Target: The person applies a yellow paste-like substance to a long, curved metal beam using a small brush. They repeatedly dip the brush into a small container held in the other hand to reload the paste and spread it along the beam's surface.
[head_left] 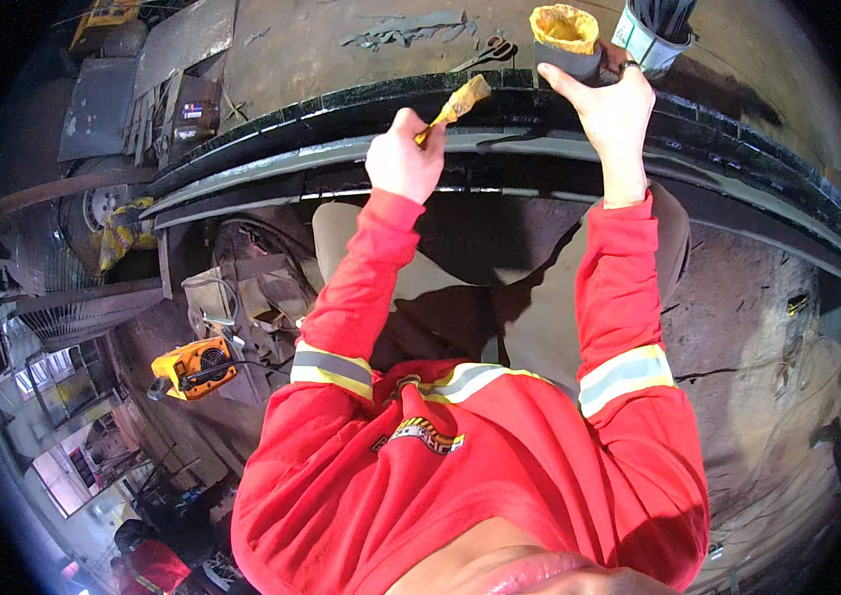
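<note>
So, we are holding a brush (464,100) and a yellow-crusted pot (571,61) at the worn bench (291,55).
Our left hand (405,159) is gripping the yellow-smeared brush at twelve o'clock; our right hand (618,114) is clasping the dark pot at one, its fingers partly hidden. Beyond the brush, scissors (485,58) and dark scraps (420,25) are lying on the brown surface at twelve, while a white bucket (646,45) is standing just beside the pot. Around us the cluttered workshop is spreading: an orange machine (194,369) is resting at eight, and a red-clad co-worker (155,565) is showing at half past seven.

Scissors (496,49) beyond brush (463,99), container (566,59) to their right, bucket (652,46) (strips (664,14) inside) right of container
</note>
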Tool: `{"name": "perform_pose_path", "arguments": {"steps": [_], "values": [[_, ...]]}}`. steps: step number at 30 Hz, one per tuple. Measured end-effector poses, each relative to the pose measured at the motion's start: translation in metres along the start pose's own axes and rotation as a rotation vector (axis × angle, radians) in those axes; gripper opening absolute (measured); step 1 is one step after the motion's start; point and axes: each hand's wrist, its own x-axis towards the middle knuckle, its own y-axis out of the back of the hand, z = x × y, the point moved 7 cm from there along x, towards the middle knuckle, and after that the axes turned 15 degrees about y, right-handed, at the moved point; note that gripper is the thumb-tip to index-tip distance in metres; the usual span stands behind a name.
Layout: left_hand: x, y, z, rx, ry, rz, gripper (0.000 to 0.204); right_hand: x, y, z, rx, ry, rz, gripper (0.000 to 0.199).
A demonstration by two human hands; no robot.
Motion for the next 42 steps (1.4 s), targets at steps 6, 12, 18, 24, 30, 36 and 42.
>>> {"name": "perform_pose_path", "arguments": {"steps": [6,12,18,24,30,36,42], "values": [[-0.004,0.001,0.004,0.155,-0.038,-0.187,0.028,0.001,-0.004,0.004,-0.060,0.049,0.022,0.068],[0.012,0.026,-0.052,0.343,0.210,0.033,0.027,0.000,0.000,0.008,0.051,-0.036,0.000,0.066],[0.021,0.096,-0.154,0.522,0.549,0.192,0.025,-0.001,-0.011,-0.001,-0.010,-0.048,-0.047,0.065],[0.034,0.055,-0.131,0.208,0.343,0.068,0.028,-0.003,-0.010,0.003,-0.010,-0.053,-0.051,0.064],[0.071,0.112,-0.207,0.468,0.371,0.028,0.028,-0.003,-0.018,-0.003,0.070,-0.056,-0.053,0.062],[0.063,0.147,-0.221,0.393,0.603,0.277,0.030,-0.005,-0.018,0.004,0.045,-0.040,-0.052,0.057],[0.079,0.110,-0.248,0.400,0.749,0.079,0.042,-0.003,-0.027,-0.002,0.158,-0.029,-0.068,0.055]]}}
